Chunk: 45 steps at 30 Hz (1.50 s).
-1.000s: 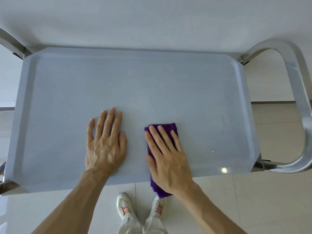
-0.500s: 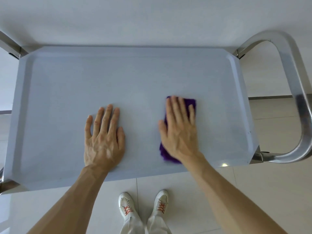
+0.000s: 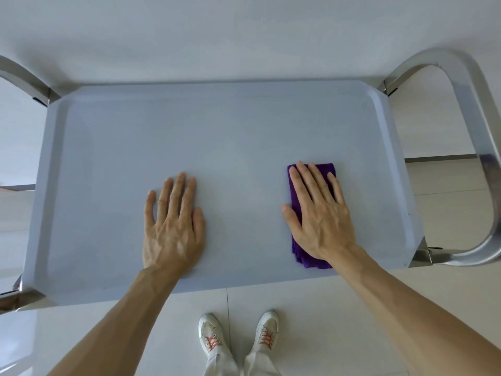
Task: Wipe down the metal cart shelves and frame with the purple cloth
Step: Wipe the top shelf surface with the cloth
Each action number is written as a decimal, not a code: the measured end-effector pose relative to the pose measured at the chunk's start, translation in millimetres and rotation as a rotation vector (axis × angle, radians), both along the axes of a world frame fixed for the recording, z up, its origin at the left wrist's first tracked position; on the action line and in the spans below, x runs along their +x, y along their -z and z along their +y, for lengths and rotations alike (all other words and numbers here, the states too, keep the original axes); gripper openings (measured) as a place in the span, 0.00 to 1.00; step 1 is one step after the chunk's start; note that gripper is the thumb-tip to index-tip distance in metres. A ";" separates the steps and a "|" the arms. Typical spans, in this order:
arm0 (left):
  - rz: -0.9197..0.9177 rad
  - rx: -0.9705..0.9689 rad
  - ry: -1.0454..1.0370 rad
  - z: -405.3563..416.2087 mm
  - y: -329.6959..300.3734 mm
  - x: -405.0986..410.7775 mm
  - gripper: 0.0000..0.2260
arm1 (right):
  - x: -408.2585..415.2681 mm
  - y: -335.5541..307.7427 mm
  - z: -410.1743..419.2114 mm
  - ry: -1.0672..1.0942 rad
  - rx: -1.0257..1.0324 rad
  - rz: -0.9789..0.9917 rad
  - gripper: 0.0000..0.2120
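Observation:
The metal cart's top shelf [image 3: 222,131] is a grey tray with a raised rim, filling the middle of the head view. A folded purple cloth [image 3: 295,191] lies on its right half, near the front edge. My right hand [image 3: 320,213] presses flat on the cloth with straight fingers, covering most of it. My left hand [image 3: 173,223] rests flat on the bare shelf to the left of centre, fingers straight. The cart's shiny frame handle [image 3: 477,158] loops up at the right end.
Another curved frame tube [image 3: 24,77] shows at the left end. A white wall runs just behind the cart's far rim. Below the front edge are pale floor tiles and my white shoes [image 3: 238,337].
My right hand has slid the purple cloth rightward along the shelf, from near the centre to the right half. My left hand has stayed flat in place.

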State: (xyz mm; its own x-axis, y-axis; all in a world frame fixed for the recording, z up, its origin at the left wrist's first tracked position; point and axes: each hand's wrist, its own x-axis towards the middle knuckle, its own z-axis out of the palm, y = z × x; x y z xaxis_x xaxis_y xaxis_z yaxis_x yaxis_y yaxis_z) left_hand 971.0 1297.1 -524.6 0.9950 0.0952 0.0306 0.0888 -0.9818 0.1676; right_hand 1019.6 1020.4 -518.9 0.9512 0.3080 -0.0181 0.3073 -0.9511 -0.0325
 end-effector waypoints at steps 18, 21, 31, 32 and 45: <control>-0.035 0.000 0.038 -22.9 11.5 64.6 0.23 | 3.0 1.0 -2.4 -0.019 0.064 -0.018 0.28; -0.035 0.008 0.052 -22.5 12.3 64.5 0.23 | 17.6 0.3 -2.3 -0.024 0.059 -0.019 0.28; -0.037 0.006 0.067 -18.6 16.0 65.7 0.23 | 135.2 3.1 49.9 0.185 0.035 -0.077 0.27; -0.046 0.008 0.067 -18.2 16.6 65.4 0.23 | 143.0 2.6 61.1 0.214 0.045 -0.072 0.27; -0.047 0.008 0.060 -19.1 14.8 66.6 0.23 | 61.2 2.1 36.7 -0.181 0.332 -0.110 0.28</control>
State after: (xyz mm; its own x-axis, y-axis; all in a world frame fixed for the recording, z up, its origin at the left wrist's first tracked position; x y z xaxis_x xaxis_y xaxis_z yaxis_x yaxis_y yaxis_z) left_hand 1037.6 1278.0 -539.4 0.9964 0.0351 0.0777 0.0220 -0.9864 0.1626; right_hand 1080.8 1057.1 -521.1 0.8716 0.4431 0.2098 0.4881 -0.8244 -0.2867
